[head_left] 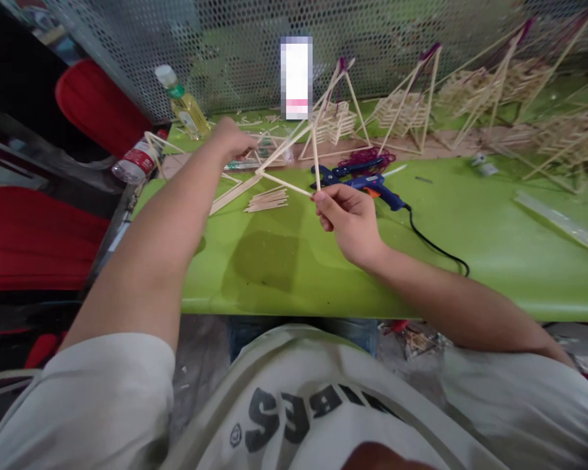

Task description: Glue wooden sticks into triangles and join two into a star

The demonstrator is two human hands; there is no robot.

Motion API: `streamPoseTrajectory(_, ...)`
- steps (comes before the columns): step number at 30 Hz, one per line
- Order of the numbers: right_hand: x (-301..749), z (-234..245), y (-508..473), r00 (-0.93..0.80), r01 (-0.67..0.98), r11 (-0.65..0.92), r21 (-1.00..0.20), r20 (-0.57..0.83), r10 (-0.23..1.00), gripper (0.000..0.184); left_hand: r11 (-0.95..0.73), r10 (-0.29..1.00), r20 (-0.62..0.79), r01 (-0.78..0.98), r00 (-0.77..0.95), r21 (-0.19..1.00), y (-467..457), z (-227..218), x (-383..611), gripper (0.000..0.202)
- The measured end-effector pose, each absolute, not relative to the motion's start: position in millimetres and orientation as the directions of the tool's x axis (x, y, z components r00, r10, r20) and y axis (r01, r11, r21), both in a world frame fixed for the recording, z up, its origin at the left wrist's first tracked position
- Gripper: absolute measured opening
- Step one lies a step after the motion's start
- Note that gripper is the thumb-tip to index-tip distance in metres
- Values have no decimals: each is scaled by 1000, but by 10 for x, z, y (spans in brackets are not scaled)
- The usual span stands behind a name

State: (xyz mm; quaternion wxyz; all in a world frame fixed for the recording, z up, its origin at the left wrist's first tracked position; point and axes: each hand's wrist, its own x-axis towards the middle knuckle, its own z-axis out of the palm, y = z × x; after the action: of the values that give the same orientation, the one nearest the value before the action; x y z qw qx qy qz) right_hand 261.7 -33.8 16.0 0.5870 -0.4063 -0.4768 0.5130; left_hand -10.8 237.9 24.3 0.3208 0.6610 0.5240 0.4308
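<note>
My right hand [350, 219] pinches the corner of a frame of thin wooden sticks [287, 183] between thumb and fingers, above the green table. One stick rises from the pinch and another runs left. My left hand [235, 140] reaches to the back left, fingers curled down beside a clear plastic packet [247, 163]; what they grip, if anything, is hidden. Below the frame lies a small pile of short sticks [268, 200], with longer sticks [232, 198] to its left. A blue glue gun [385, 190] lies behind my right hand, next to dark-handled pliers [326, 176].
Several stick structures with purple thread [343, 121] stand along the back to the right. A bottle of yellow liquid [189, 111] stands back left, near a red-labelled bottle [137, 160]. The glue gun's black cord [434, 245] curves right. A perforated metal panel [235, 59] borders the back.
</note>
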Motion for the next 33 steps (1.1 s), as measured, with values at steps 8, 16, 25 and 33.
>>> streamPoseTrajectory(8,2729,293,-255,70,-242,212,-947,201,977,49,-13,994,-33,425,101,905,1523,567,-84,22)
streamPoseTrajectory(16,2854,335,-174,74,-203,206,-957,195,978,45,90,966,-124,158,225,983,310,93,-144,35)
streamPoseTrajectory(25,2802,231,-194,-44,-186,20,-982,28,999,53,64,936,-179,351,305,934,-205,-95,-51,57)
streamPoseTrajectory(33,2841,356,-268,-76,-82,-66,-994,-60,995,47,-303,947,56,817,318,491,-136,273,-199,32)
